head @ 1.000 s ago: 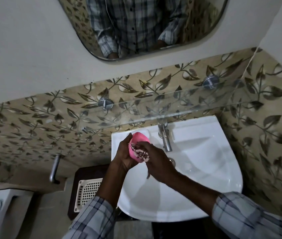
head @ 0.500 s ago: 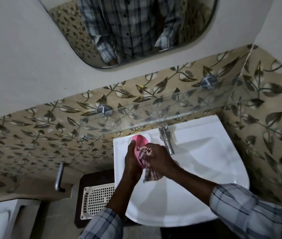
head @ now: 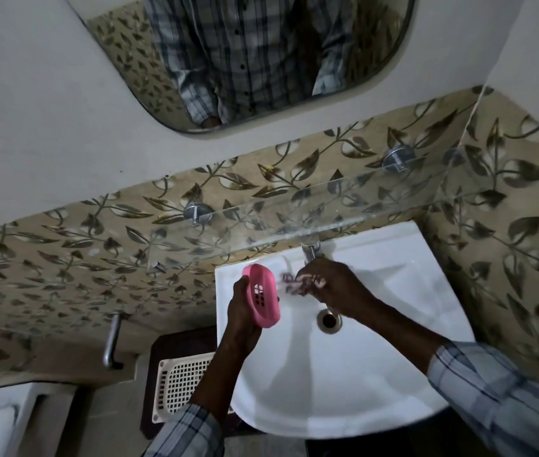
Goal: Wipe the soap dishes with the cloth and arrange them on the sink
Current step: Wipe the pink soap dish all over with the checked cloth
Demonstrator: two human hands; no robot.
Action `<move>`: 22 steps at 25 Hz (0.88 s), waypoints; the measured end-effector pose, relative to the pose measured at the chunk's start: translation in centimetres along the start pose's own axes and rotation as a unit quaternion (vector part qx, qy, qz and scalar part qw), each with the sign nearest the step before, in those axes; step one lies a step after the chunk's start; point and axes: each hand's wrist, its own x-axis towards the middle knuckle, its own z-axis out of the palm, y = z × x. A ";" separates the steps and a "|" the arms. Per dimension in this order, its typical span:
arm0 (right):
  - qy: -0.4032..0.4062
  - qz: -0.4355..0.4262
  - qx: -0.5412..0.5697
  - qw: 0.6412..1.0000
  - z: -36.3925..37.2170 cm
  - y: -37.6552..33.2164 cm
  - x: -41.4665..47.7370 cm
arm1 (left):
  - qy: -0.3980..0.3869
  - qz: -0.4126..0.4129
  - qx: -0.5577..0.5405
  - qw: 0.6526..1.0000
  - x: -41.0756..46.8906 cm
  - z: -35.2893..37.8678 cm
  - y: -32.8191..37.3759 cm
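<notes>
- Leaf-tiled wall w/ glass shelf (head: 294, 219) over the white sink (head: 327, 390), tap (head: 310, 250) at the back.
- Your left hand (head: 241, 321) grips the pink soap dish (head: 263, 300) on edge above the sink's left rim, slots facing you.
- Your right hand (head: 334, 285) is bunched round the cloth (head: 301, 283), blurred, just beside the dish, not touching.

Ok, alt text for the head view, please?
Over a white sink, the left hand holds a pink soap dish while the right hand grips a patterned cloth just beside it, under the tap.
</notes>
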 end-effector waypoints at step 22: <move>0.073 0.119 0.319 0.937 2.6 -3.2 -0.6 | -0.144 -0.106 -0.260 0.949 0.7 -0.6 -5.9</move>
